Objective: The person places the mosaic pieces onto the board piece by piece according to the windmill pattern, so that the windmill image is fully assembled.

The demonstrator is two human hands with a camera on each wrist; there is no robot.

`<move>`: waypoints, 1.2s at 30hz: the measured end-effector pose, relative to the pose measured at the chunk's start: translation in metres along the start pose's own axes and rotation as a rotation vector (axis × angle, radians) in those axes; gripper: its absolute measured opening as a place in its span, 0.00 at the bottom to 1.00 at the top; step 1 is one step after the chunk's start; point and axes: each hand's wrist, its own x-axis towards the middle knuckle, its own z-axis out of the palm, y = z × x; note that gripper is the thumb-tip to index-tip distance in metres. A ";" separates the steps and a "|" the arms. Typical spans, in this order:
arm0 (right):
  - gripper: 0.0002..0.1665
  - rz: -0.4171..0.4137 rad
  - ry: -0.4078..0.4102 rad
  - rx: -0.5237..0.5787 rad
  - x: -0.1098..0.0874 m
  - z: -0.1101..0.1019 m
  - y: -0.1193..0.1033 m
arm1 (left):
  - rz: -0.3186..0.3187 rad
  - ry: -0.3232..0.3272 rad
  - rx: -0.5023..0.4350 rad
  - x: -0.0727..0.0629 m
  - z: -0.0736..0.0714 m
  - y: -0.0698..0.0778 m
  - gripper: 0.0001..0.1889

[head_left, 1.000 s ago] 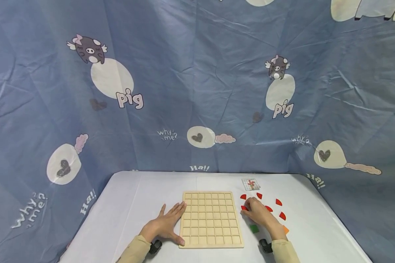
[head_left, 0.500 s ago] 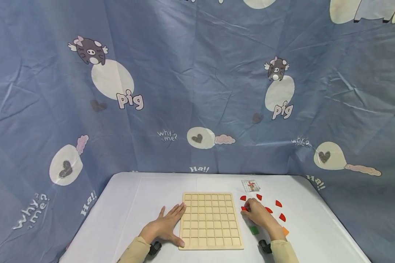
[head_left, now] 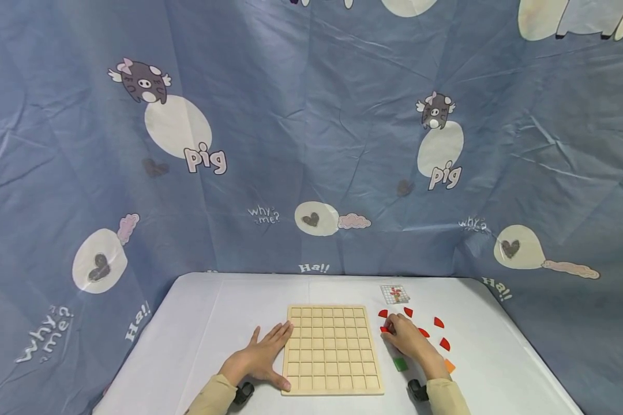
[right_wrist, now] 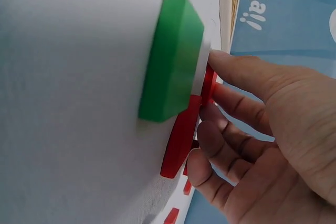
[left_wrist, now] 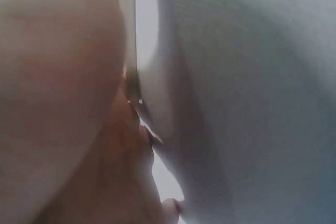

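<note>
My left hand (head_left: 259, 358) lies with fingers spread at the left edge of a square wooden grid board (head_left: 332, 350), fingertips and thumb on its rim. In the left wrist view the palm (left_wrist: 58, 87) fills the left side. To the right of the board, my right hand (head_left: 409, 339) pinches a red quarter-circle tile (right_wrist: 208, 85) between thumb and index finger, low over the white table. Its other fingers curl loosely. A green square tile (right_wrist: 172, 61) and another red tile (right_wrist: 181, 139) lie close by in the right wrist view.
More red quarter-circle tiles (head_left: 439, 322) are scattered around my right hand. An orange tile (head_left: 450, 365) is partly behind the right forearm. A small gridded picture card (head_left: 395, 294) with a red flower lies at the back right. A blue patterned cloth (head_left: 311, 144) hangs behind the table.
</note>
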 end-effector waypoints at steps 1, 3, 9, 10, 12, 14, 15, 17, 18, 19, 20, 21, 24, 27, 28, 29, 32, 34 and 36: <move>0.11 -0.002 0.001 0.003 0.000 0.000 0.000 | -0.001 0.001 -0.001 0.000 0.000 0.000 0.71; 0.11 -0.007 0.004 0.010 0.000 0.000 0.001 | -0.003 0.000 0.000 0.001 0.001 -0.001 0.71; 0.10 -0.018 0.020 0.025 0.000 0.000 0.003 | -0.007 0.001 0.010 0.001 0.003 -0.001 0.72; 0.10 -0.020 0.023 0.028 0.000 0.000 0.003 | -0.006 0.002 0.012 0.001 0.002 -0.001 0.71; 0.09 -0.019 0.028 0.032 0.000 0.000 0.003 | -0.003 0.004 0.013 0.000 0.001 0.000 0.71; 0.09 -0.026 0.032 0.036 0.000 -0.001 0.003 | 0.001 0.007 0.012 -0.001 0.000 0.000 0.71; 0.09 -0.031 0.033 0.035 -0.001 -0.001 0.004 | 0.003 0.009 0.013 -0.001 0.000 0.000 0.71; 0.07 -0.038 0.028 0.036 -0.001 -0.002 0.004 | 0.005 0.009 0.014 -0.001 -0.001 0.001 0.71; 0.07 -0.044 0.023 0.042 -0.001 -0.003 0.004 | 0.005 0.009 0.014 -0.002 -0.001 0.001 0.71; 0.07 -0.049 0.016 0.048 -0.001 -0.004 0.004 | 0.005 0.007 0.014 -0.002 -0.001 0.001 0.71; 0.07 -0.053 0.010 0.057 -0.001 -0.005 0.004 | 0.005 0.006 0.015 -0.002 -0.001 0.001 0.71; 0.08 -0.053 0.000 0.067 -0.002 -0.005 0.004 | 0.004 0.004 0.014 -0.002 -0.001 0.001 0.71; 0.12 -0.047 -0.024 0.093 -0.002 -0.008 0.004 | 0.003 -0.005 0.008 -0.002 -0.001 0.001 0.70; 0.13 -0.036 -0.035 0.091 -0.002 -0.009 0.005 | 0.006 -0.010 0.005 -0.002 0.000 0.001 0.70; 0.13 -0.037 -0.035 0.084 -0.002 -0.009 0.006 | 0.006 -0.011 0.005 -0.002 0.000 0.001 0.70; 0.13 -0.034 -0.034 0.082 -0.001 -0.009 0.007 | 0.005 -0.011 0.006 -0.002 0.000 0.002 0.70; 0.13 -0.034 -0.026 0.080 -0.001 -0.008 0.008 | 0.001 -0.006 0.010 -0.001 0.001 0.002 0.71; 0.13 -0.036 -0.024 0.088 -0.001 -0.008 0.008 | -0.002 -0.003 0.009 -0.001 0.000 0.002 0.71; 0.13 -0.036 -0.024 0.099 -0.001 -0.008 0.009 | 0.000 -0.003 0.008 -0.001 0.000 0.002 0.71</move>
